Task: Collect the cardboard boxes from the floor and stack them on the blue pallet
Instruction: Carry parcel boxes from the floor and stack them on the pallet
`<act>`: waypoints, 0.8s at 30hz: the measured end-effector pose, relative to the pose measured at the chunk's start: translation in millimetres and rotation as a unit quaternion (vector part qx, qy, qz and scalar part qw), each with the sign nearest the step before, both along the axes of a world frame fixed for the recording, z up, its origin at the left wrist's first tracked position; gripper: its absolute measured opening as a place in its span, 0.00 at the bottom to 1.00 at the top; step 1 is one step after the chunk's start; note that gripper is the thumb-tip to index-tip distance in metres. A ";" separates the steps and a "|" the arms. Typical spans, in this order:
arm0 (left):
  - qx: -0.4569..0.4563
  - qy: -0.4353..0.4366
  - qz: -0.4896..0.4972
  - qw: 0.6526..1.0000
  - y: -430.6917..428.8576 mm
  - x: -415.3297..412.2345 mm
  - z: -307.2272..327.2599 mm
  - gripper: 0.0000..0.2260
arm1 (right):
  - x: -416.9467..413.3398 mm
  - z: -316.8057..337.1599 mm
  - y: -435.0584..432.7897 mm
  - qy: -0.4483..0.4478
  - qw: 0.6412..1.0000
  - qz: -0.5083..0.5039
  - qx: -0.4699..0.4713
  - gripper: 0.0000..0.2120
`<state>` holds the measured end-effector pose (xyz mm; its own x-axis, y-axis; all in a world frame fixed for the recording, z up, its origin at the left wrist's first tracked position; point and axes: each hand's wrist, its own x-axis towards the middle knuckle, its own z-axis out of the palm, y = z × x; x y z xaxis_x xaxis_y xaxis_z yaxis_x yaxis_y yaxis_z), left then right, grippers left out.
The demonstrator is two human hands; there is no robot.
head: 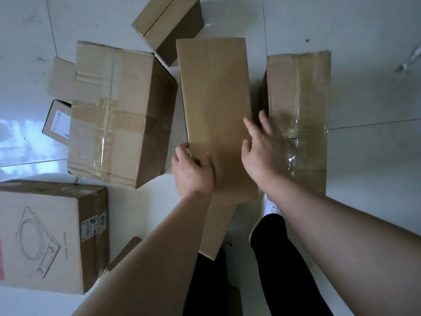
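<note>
A long plain cardboard box (214, 92) lies in the middle of the white tiled floor, pointing away from me. My left hand (193, 169) grips its near left edge, thumb on top and fingers curled round the side. My right hand (262, 147) reaches over the box's right edge with its fingers spread and straight. A second long box (303, 92) wrapped in clear tape lies just right of it. The blue pallet is not in view.
A large taped box (118, 115) stands to the left, with a small labelled box (58, 122) behind it. A printed box (50, 238) sits at bottom left. Another box (168, 21) lies at the top. My legs in black trousers (284, 258) stand below the long box.
</note>
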<state>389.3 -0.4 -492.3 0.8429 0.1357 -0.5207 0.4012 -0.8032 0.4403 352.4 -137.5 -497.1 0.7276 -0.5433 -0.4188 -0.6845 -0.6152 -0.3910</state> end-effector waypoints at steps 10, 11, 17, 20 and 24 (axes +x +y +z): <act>-0.114 0.078 -0.165 0.977 -86.4 -47.7 -6.0 0.18 | -23.6 -9.8 -51.4 -0.031 0.989 -0.138 0.053 0.29; -0.132 0.104 -0.179 0.970 -93.8 -48.5 -9.1 0.16 | -25.6 -13.8 -57.0 -0.012 0.986 -0.154 0.069 0.30; -0.007 0.128 -0.114 0.985 -83.2 -13.8 -33.2 0.19 | -48.2 -35.4 -94.3 0.066 0.963 -0.237 0.107 0.28; 0.090 0.159 -0.087 0.979 -69.4 6.7 -53.4 0.25 | -56.8 -57.1 -105.6 0.079 0.949 -0.281 0.115 0.29; 0.085 0.186 -0.041 0.978 -60.7 25.3 -83.8 0.38 | -63.5 -84.3 -118.0 0.090 0.926 -0.344 0.128 0.35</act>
<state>414.6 -61.1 -576.1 0.6114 0.1861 -0.7691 0.4386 -0.8887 0.1336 288.9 -255.5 -581.5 0.1511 -0.7190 -0.6784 -0.9483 0.0883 -0.3048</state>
